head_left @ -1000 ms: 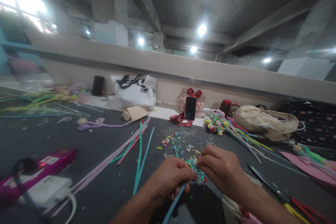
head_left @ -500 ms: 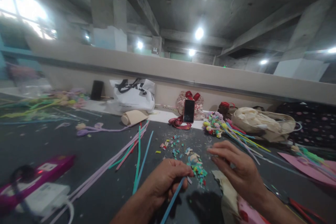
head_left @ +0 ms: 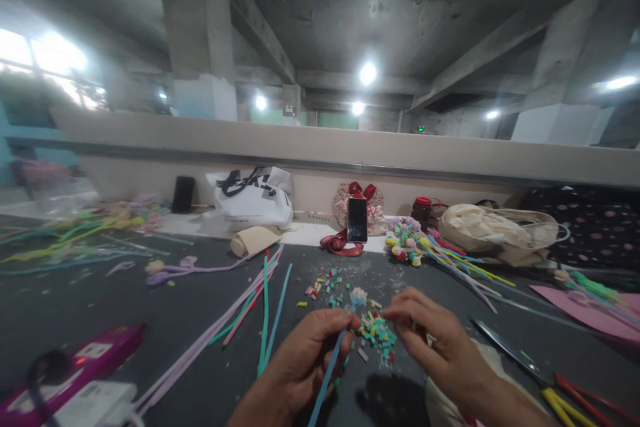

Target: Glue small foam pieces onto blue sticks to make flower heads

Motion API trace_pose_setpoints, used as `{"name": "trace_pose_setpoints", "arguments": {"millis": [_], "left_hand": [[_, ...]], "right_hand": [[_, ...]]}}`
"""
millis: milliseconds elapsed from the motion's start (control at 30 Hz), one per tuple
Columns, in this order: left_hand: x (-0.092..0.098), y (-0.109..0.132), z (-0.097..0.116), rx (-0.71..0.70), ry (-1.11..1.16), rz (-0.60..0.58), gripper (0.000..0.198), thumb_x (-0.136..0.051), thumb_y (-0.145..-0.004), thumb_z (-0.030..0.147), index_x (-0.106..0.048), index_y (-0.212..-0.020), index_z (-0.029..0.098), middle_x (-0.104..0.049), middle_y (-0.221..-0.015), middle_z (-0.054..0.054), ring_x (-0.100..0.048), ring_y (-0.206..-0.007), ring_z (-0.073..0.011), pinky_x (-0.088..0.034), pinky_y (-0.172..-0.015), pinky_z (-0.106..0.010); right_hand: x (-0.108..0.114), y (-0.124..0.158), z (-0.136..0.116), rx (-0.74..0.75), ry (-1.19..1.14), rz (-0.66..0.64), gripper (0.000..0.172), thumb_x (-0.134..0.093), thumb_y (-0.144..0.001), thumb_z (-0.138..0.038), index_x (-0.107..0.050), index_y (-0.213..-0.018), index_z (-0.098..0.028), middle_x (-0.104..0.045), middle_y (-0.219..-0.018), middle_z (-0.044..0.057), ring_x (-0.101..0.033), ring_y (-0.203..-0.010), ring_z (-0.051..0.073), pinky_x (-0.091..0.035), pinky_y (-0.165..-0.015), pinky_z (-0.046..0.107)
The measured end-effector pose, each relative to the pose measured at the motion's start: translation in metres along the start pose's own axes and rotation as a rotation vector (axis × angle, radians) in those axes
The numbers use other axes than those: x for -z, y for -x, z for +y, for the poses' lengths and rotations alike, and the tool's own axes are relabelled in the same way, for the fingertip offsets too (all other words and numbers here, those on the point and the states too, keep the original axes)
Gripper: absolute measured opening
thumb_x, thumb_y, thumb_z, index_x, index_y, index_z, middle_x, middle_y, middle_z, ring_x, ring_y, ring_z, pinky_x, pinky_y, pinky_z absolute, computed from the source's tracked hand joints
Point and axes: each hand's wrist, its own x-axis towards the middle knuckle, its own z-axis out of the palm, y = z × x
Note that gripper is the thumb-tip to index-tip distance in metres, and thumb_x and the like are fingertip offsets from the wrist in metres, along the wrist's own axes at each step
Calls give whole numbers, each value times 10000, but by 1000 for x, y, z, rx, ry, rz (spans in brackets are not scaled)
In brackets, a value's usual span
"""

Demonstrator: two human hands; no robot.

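My left hand [head_left: 317, 350] is closed around a blue pipe cleaner [head_left: 326, 380], which runs down toward the bottom edge. Just above its fingertips shows a small pale pink and blue flower-like head [head_left: 358, 297]; I cannot see how it joins the stem. To the right, my right hand [head_left: 435, 337] is raised with bent fingers and thumb slightly apart, and I see nothing in it. Between and beyond the hands lies a pile of short coloured cut pieces [head_left: 379, 335], mostly green. Part of a beige cloth [head_left: 493, 367] shows under my right forearm.
Scissors [head_left: 520, 353] with red and yellow handles lie at right. Loose pipe cleaners [head_left: 265, 307] and a purple stem [head_left: 210, 269] are at left, near a magenta device [head_left: 100, 353]. Behind stand a phone [head_left: 357, 220], a white bag [head_left: 255, 200] and a flower bunch [head_left: 407, 240].
My right hand has moved down and left, closer to my left hand. The flower-like head now stands clear above the left fingertips. The view has tilted up slightly, and more of the scissors shows.
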Motion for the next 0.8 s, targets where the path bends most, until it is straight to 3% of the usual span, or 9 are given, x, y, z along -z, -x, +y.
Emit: {"name": "trace_pose_setpoints", "arguments": {"millis": [100,233,400,800], "left_hand": [[1,-1,0,50,-75,-29,115,-572,-631,219,-537,-629,110,-493,-372,49,-260,-237,12,-79,-271,-109],[-2,-1,0,109,-188,-23,70,-530,-606,188,-526,-597,119,-446,-317,66,-237,-212,-2,-53,-254,-134],[-4,2,1,98,-190,-39,109,-543,-589,224,-533,-584,115,-447,-312,60,-259,-214,5,-49,-264,-125],[-2,1,1,110,-203,-22,147,-569,-609,257,-563,-628,111,-466,-330,59,-264,-219,0,-78,-261,-125]], "right_hand": [[2,-12,-5,152,201,-13,405,-527,-730,-110,-486,-1106,-254,-510,-1060,76,-489,-940,186,-425,-763,329],[4,-28,-10,246,351,-141,438,-581,-700,-118,-504,-1094,-295,-469,-1178,56,-450,-1007,200,-414,-789,364],[-1,-35,-9,263,343,-245,340,-582,-722,-155,-540,-1045,-249,-536,-1110,44,-478,-957,172,-407,-793,324],[-10,-30,5,265,308,-163,281,-550,-730,-113,-564,-996,-202,-612,-967,62,-527,-889,168,-424,-755,305]]}}
